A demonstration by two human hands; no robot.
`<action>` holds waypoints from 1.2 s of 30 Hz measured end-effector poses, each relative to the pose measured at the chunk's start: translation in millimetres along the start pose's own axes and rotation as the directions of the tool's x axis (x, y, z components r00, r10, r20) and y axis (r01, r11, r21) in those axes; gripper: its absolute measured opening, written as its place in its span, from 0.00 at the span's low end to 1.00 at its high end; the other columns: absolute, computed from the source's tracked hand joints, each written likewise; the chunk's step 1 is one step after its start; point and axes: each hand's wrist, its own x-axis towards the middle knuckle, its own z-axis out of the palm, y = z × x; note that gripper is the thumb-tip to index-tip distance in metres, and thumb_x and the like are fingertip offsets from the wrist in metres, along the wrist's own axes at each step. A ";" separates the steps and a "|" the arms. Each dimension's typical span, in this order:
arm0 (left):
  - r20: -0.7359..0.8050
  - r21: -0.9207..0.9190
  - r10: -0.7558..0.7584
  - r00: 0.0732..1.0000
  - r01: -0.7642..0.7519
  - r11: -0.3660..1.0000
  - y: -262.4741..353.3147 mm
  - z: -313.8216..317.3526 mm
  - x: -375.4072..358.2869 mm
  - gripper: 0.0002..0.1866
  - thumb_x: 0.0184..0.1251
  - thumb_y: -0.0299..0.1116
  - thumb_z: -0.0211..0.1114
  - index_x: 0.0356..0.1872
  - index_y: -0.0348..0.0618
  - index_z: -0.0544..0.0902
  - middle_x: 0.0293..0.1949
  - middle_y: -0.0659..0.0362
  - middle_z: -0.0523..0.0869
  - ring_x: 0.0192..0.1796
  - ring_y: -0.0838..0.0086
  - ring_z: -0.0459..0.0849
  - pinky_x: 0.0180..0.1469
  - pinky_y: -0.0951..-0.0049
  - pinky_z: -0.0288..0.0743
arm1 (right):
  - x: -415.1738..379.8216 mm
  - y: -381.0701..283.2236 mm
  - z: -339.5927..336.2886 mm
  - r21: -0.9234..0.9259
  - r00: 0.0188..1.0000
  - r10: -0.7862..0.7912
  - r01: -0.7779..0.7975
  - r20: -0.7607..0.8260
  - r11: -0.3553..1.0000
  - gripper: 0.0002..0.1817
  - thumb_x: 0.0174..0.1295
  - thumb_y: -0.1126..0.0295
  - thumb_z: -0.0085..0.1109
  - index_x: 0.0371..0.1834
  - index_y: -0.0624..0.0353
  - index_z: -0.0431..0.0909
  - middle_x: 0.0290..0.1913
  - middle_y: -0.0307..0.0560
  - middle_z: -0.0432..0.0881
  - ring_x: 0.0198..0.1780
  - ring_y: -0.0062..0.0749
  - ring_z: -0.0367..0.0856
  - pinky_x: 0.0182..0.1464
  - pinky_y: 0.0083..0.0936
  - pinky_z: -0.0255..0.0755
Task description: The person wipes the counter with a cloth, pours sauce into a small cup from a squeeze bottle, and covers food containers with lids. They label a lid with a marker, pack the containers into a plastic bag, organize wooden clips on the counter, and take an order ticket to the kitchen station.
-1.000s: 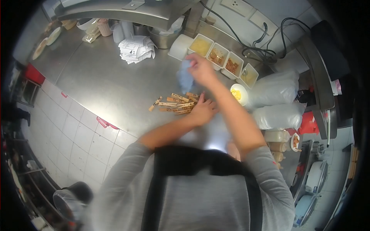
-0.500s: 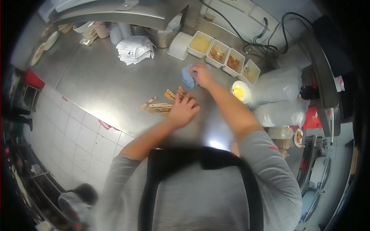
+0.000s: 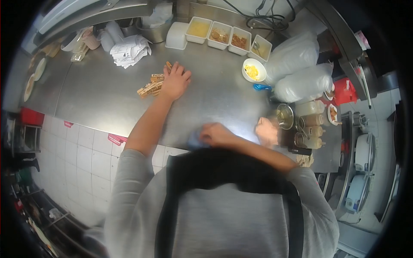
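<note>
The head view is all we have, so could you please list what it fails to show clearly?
- Blue cloth: mostly covered by the right hand, and blurred.
- Wooden clips: partly under the left hand; their print is too small.
- Paper slips: writing too small.
- Picture corners: blacked out by the lens rim.

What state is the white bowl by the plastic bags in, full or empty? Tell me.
Partly full. The white bowl stands upright on the steel counter with yellow food covering its inside; how deep it goes cannot be told.
</note>
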 end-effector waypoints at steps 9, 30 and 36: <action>-0.187 -0.113 -0.290 0.939 0.273 0.955 16.2 -41.3 -76.5 0.30 0.55 0.46 0.65 0.62 0.71 0.69 0.70 0.56 0.55 0.72 0.50 0.48 0.64 0.33 0.42 | 41.4 49.3 -149.4 -0.023 0.654 0.181 -0.290 -0.735 0.957 0.17 0.57 0.77 0.47 0.45 0.48 0.82 0.45 0.58 0.76 0.46 0.50 0.76 0.51 0.35 0.70; -0.271 -0.220 -0.276 0.922 0.220 0.950 -13.5 -21.2 -52.1 0.21 0.65 0.46 0.54 0.60 0.73 0.72 0.71 0.54 0.54 0.72 0.47 0.46 0.66 0.37 0.43 | 32.5 -31.3 41.1 0.250 0.936 -0.347 0.351 -0.061 0.902 0.19 0.49 0.77 0.58 0.46 0.50 0.82 0.39 0.49 0.78 0.44 0.43 0.77 0.48 0.32 0.71; -0.449 -0.368 -0.425 0.786 0.270 0.889 -1.5 -61.6 -129.1 0.25 0.64 0.41 0.57 0.63 0.59 0.70 0.70 0.48 0.52 0.72 0.43 0.43 0.68 0.45 0.41 | -30.9 70.5 -83.6 0.006 0.684 0.305 -0.403 -0.663 0.915 0.17 0.51 0.79 0.57 0.46 0.55 0.80 0.45 0.53 0.80 0.46 0.45 0.78 0.50 0.34 0.73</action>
